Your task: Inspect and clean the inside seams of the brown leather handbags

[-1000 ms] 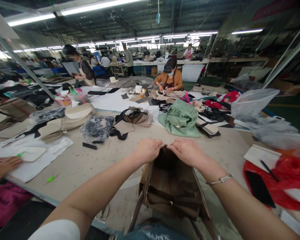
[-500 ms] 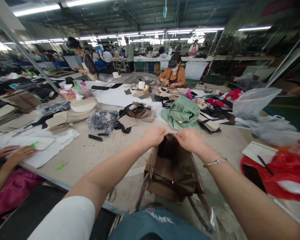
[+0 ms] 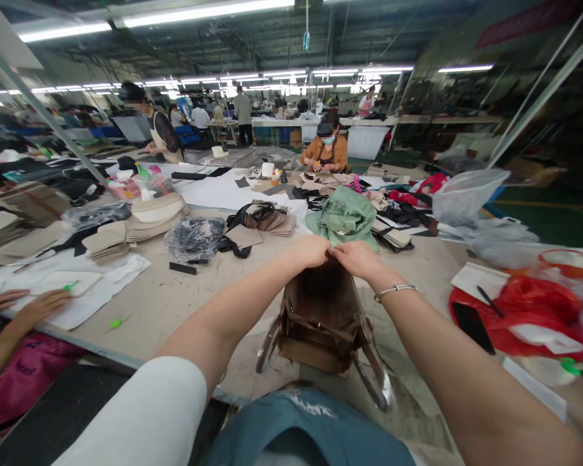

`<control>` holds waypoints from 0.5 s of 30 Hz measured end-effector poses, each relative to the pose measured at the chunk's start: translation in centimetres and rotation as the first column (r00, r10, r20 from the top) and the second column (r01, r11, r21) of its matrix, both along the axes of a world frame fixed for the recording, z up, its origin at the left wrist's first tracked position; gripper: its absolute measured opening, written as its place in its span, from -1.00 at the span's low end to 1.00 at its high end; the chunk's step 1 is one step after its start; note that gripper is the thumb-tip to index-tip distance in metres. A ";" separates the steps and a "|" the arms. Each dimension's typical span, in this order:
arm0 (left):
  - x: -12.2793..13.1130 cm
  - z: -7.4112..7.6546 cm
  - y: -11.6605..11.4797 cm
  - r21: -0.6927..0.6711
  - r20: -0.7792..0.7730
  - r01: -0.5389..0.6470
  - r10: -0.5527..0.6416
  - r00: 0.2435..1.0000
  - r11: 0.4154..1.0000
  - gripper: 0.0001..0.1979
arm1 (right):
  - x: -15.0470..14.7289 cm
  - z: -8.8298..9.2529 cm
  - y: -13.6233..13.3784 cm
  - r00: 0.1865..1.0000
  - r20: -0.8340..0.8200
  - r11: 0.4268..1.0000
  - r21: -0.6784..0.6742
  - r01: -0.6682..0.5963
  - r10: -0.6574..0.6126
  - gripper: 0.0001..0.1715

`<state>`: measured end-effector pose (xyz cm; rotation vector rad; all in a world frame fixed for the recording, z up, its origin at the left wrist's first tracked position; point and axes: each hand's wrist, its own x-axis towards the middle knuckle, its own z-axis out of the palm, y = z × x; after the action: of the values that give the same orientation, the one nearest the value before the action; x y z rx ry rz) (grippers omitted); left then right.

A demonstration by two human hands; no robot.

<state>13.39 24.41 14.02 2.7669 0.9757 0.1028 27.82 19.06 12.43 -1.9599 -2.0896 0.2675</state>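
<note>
A brown bag with stiff straps stands on the beige worktable just in front of me. My left hand and my right hand both pinch its far top edge, fingers closed, knuckles almost touching. A silver bracelet sits on my right wrist. One strap curves down toward me at the bag's near right side.
A green bag lies just beyond my hands. Stacks of cut beige pieces, a plastic-wrapped bundle and black straps lie to the left. Red plastic and a black phone are at right. A co-worker's hand rests at left; another person sits across.
My two hands have come closer together on the bag's top edge and moved farther from me. The bag's mouth has narrowed and the bag stands more upright.
</note>
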 end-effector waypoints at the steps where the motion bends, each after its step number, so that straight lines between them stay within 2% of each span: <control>1: 0.1 -0.4 0.0 -0.002 0.018 -0.017 0.017 1.000 1.000 -0.85 | 0.7 -0.1 -0.3 0.999 -0.041 1.000 -0.016 0.000 -0.001 -0.34; 3: 0.1 -1.0 0.2 -0.015 0.075 -0.052 0.053 0.996 0.999 -0.86 | 2.6 -0.5 -1.4 0.974 -0.224 0.999 -0.047 0.003 -0.014 -0.21; 4: -0.1 -1.1 0.4 -0.028 0.110 -0.068 0.070 0.991 0.997 -0.87 | 3.7 -1.0 -2.3 0.935 -0.354 0.998 -0.061 0.008 -0.029 -0.19; 5: -0.5 -1.2 0.5 -0.045 0.149 -0.082 0.088 0.985 0.996 -0.88 | 4.8 -1.7 -3.3 0.795 -0.601 0.996 -0.086 0.027 -0.074 -0.21; 6: -1.0 -1.2 0.7 -0.063 0.194 -0.099 0.110 0.975 0.993 -0.89 | 5.9 -2.6 -4.5 0.578 -0.806 0.992 -0.117 0.054 -0.126 -0.24; 7: -1.6 -1.0 0.9 -0.084 0.244 -0.118 0.135 0.960 0.989 -0.88 | 6.9 -3.7 -5.9 0.383 -0.905 0.982 -0.161 0.100 -0.187 -0.30; 8: -2.4 -0.7 1.1 -0.106 0.299 -0.139 0.165 0.940 0.985 -0.86 | 7.8 -5.0 -7.3 0.238 -0.937 0.962 -0.224 0.155 -0.257 -0.36; 10: -4.5 0.4 1.4 -0.144 0.410 -0.176 0.221 0.885 0.974 -0.80 | 8.6 -7.7 -10.3 0.066 -0.924 0.910 -0.355 0.213 -0.376 -0.42; 12: -6.8 1.7 1.6 -0.206 0.535 -0.201 0.282 0.796 0.958 -0.75 | 8.4 -10.1 -12.7 -0.028 -0.905 0.882 -0.419 0.217 -0.424 -0.36; 13: -7.9 2.4 1.7 -0.275 0.607 -0.196 0.328 0.724 0.941 -0.75 | 7.9 -11.0 -13.5 -0.056 -0.913 0.888 -0.406 0.214 -0.404 -0.30; 14: -8.9 3.0 1.7 -0.533 0.721 -0.123 0.525 0.452 0.837 -0.77 | 7.2 -11.6 -14.0 -0.061 -0.923 0.900 -0.384 0.205 -0.380 -0.24; 15: -9.7 3.5 1.7 -0.708 0.697 0.005 0.697 0.169 0.707 -0.78 | 6.4 -11.8 -14.3 -0.048 -0.933 0.910 -0.360 0.206 -0.358 -0.19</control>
<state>3.67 26.07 17.51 1.2605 0.9803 1.2166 34.20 4.79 0.61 -1.3019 -0.6106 1.2771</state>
